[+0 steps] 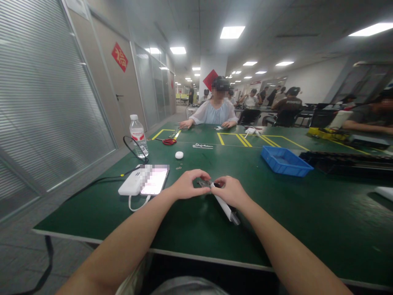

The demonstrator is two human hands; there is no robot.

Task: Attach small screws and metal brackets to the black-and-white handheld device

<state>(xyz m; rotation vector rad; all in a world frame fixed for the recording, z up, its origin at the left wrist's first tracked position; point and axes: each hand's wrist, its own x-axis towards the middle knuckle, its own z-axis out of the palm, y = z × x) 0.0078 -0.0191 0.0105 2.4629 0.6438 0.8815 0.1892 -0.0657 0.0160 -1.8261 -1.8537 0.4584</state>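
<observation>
My left hand (188, 185) rests on the green table (276, 229), its fingers pinched on a small dark metal part (204, 183). My right hand (230, 191) meets it from the right and grips a white pen-shaped tool (224, 207), with the tip at the part. Both hands touch in the middle of the table near me.
Left of my hands lie a phone (154, 180) on a white power bank (130, 185) with cable. Behind stand a water bottle (138, 137), a white round object (179, 155), red scissors (169, 141) and a blue tray (285, 160). A person (215, 110) sits opposite; others sit at the right.
</observation>
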